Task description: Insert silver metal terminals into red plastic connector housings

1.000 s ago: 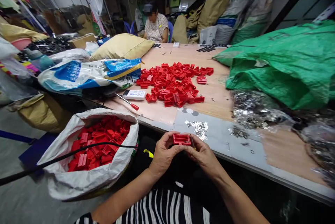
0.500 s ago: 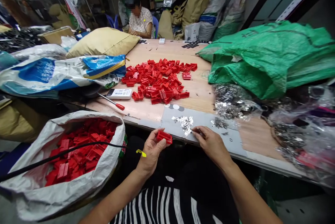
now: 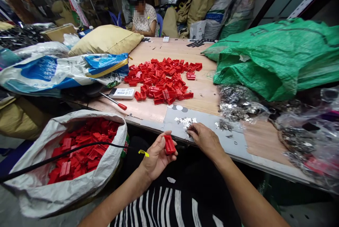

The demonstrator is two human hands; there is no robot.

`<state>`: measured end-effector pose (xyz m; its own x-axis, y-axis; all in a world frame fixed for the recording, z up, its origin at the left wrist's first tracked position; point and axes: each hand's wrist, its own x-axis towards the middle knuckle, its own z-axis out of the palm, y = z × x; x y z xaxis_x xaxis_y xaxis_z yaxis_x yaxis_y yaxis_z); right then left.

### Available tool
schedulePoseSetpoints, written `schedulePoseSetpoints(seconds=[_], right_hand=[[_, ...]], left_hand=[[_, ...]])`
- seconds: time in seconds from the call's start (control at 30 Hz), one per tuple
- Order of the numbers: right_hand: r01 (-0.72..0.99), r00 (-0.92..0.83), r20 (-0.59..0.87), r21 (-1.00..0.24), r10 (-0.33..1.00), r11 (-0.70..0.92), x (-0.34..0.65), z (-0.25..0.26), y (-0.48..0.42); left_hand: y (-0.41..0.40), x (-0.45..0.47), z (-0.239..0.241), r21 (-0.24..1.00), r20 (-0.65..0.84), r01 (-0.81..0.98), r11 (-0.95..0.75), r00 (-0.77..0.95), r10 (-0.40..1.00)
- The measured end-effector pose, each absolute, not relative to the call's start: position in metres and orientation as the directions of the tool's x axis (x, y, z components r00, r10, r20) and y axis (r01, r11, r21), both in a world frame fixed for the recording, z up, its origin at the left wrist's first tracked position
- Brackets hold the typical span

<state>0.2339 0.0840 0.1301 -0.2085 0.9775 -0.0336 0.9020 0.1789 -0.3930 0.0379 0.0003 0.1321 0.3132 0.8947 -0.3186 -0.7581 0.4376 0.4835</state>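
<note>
My left hand [image 3: 159, 154] holds a small red plastic case [image 3: 170, 144], oblong with a hollow in its upward face, between thumb and fingers just off the table's front edge. Bent over the near side of a spread of small shiny metal pieces [image 3: 182, 121], my right hand [image 3: 205, 138] has its fingertips pinched together at the grey mat [image 3: 169, 128]. Whatever sits between those fingertips is too small to make out. Beyond the mat lies a loose heap of similar red cases [image 3: 164, 78].
At my left stands a white sack [image 3: 23, 170] filled with red cases, a black cord [image 3: 66, 153] crossing it. A red-handled screwdriver [image 3: 118, 104] and a white device [image 3: 122, 93] lie nearby. A green sack [image 3: 278, 53] covers the right side. Across the table sits another person [image 3: 144, 18].
My right hand has moved left and closed in over the metal pieces. In my left hand, the red case has been turned from lying crosswise to more upright, its hollow facing me.
</note>
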Motion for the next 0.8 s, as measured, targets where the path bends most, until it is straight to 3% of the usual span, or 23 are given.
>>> schedulePoseSetpoints(seconds=[0.2,0.4,0.57,0.8], right_hand=[[0.858,-0.265,0.008,-0.455,0.964,0.240,0.237,0.129,0.090],[0.794,-0.193,0.119,-0.565,0.974,0.226,0.240,0.127,0.093],[0.691,-0.235,0.229,-0.644,0.945,0.328,0.244,0.127,0.092],[0.587,-0.090,0.126,-0.795,0.988,0.155,0.245,0.131,0.083]], left_hand=[[0.000,0.039,0.133,0.412,-0.339,-0.782,0.467,0.345,0.875],[0.000,0.038,0.134,0.440,-0.364,-0.763,0.474,0.330,0.871],[-0.001,0.038,0.132,0.455,-0.362,-0.757,0.470,0.325,0.874],[-0.003,0.040,0.135,0.551,-0.387,-0.698,0.458,0.272,0.881]])
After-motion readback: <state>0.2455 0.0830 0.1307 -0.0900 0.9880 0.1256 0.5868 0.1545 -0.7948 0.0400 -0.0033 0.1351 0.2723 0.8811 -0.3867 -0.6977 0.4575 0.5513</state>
